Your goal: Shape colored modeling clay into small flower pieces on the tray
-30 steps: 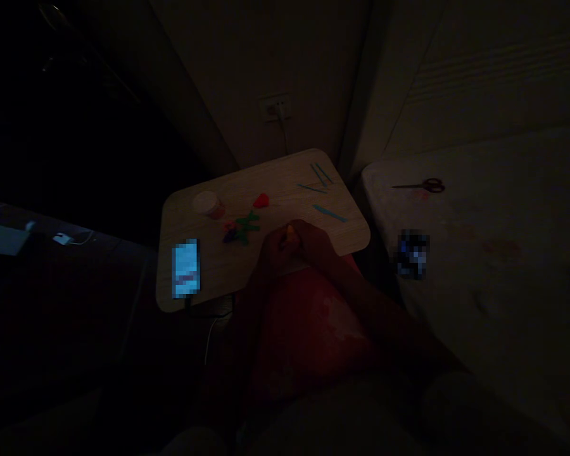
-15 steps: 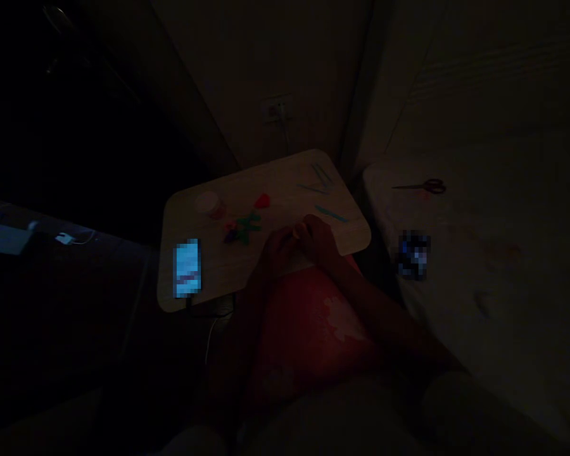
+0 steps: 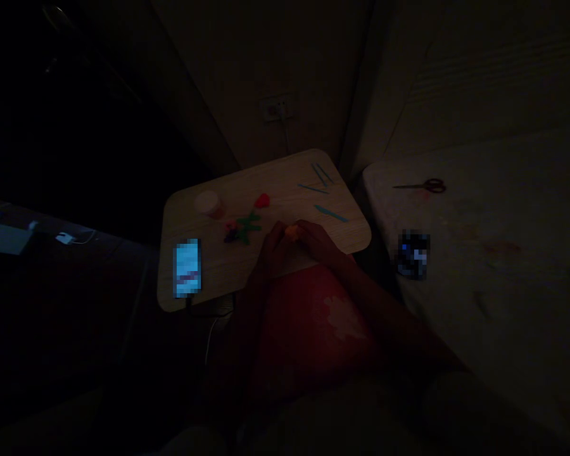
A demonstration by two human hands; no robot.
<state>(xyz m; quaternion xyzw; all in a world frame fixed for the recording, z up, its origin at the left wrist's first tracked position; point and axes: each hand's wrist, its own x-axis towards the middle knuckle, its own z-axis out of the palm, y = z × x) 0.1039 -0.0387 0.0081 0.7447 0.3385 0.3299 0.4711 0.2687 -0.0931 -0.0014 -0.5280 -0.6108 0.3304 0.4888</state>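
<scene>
In dim light, an orange lump that looks like modelling clay [image 3: 292,233] is pinched between my two hands near the front edge of a small wooden table [image 3: 209,278]. My left hand [image 3: 273,246] grips its left side, and my right hand [image 3: 317,240] closes on it from the right. Left of my hands lie a green clay piece with several arms [image 3: 248,227], a small pink and purple clay piece [image 3: 230,232] and, farther back, a red clay lump [image 3: 262,201]. Several thin blue-green sticks or tools [image 3: 331,213] rest at the table's right.
A pale-lidded tub [image 3: 208,204] stands at the table's back left. A lit phone [image 3: 187,268] lies at the left front, with a cable below. Scissors [image 3: 432,185] and a dark blurred object [image 3: 413,254] are on the pale surface to the right. A wall socket [image 3: 276,108] holds a plug.
My right hand has shifted slightly and its fingers have moved off the top of the orange clay, so more of the lump shows. The other things have stayed in place.
</scene>
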